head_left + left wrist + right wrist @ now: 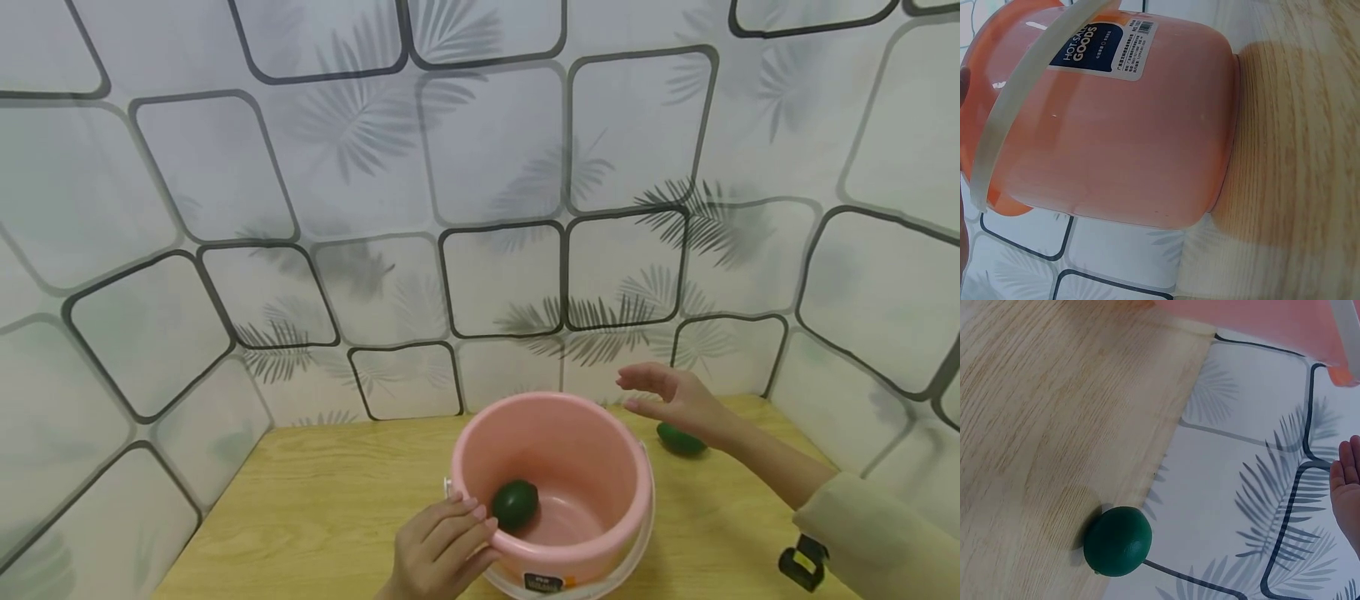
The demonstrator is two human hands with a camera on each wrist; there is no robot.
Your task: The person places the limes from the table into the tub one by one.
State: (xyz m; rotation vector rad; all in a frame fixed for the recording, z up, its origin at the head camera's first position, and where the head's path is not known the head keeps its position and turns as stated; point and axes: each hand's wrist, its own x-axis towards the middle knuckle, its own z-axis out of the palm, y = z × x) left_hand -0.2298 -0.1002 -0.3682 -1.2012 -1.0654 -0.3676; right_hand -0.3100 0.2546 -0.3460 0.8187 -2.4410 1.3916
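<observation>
A pink bucket [551, 533] stands upright on the wooden table, with a dark green lime-like fruit [515, 504] lying inside it on the left. My left hand [441, 546] grips the near left part of its rim, fingertips over the edge; the thumb is hidden. To the right of the bucket, my right hand [681, 402] is raised in the air with nothing in it, fingers extended. Behind and below that hand, a second green lime-like fruit [681, 440] lies on the table, partly covered by the wrist. The right wrist view shows this fruit [1117, 541] apart from the hand.
The wooden table [322, 508] meets patterned walls [502, 279] at the back and both sides. The bucket's white handle [1013, 90] hangs down along its near side, by a dark label [1107, 49].
</observation>
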